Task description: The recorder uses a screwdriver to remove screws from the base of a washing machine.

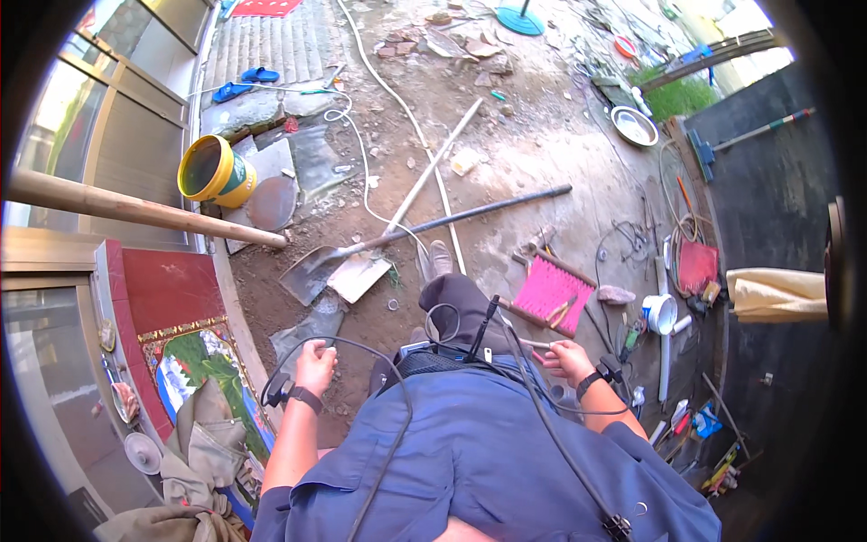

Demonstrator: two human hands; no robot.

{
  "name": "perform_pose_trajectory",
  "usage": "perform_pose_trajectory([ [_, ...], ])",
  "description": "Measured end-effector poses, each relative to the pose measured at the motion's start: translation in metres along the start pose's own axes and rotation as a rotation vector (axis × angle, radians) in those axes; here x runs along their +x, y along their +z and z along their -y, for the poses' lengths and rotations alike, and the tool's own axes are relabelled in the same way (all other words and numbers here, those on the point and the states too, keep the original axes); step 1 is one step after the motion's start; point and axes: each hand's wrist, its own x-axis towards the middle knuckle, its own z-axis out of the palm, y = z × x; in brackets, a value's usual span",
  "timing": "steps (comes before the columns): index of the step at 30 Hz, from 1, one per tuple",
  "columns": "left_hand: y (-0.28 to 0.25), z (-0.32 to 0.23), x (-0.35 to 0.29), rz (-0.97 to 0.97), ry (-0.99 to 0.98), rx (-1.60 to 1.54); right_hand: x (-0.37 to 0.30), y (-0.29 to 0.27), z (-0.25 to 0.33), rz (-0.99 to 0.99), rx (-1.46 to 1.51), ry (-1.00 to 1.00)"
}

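Observation:
Left of my body, my left hand (pixel 316 366) is held with its fingers curled; a small pale bit shows at the fingertips, too small to name. On the right, my right hand (pixel 567 361) closes round a thin, light-coloured stick (pixel 535 343) that points inward over my lap. Black cables run past both wrists and across my blue shirt (pixel 461 434). Just beyond the right hand is a pink woven seat or mat (pixel 551 287) with pliers (pixel 564 310) on it. A shovel (pixel 312 274) lies ahead on the dirt, crossed by a pale wooden handle (pixel 440 161).
A yellow bucket (pixel 217 172) stands at the left, near blue slippers (pixel 244 86). A wooden pole (pixel 144 210) juts in from the left. White hose (pixel 397 95) crosses the ground. At the right are a white pail (pixel 659 313), a metal basin (pixel 634 126) and scattered tools.

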Motion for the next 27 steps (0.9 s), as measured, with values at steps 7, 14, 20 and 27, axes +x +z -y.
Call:
perform_pose_trajectory([
  [7,0.012,-0.063,0.076,-0.014,-0.006,-0.031,0.047,0.005,0.132,0.024,0.021,-0.05],
  [14,0.009,-0.141,0.136,0.026,-0.14,-0.11,0.109,-0.017,0.292,0.089,0.121,-0.192],
  [20,0.001,-0.195,0.2,-0.018,-0.195,-0.117,0.121,0.006,0.439,0.033,-0.003,-0.249],
  [27,-0.007,-0.256,0.357,0.006,-0.17,-0.163,0.194,0.061,0.581,0.04,0.047,-0.284],
])
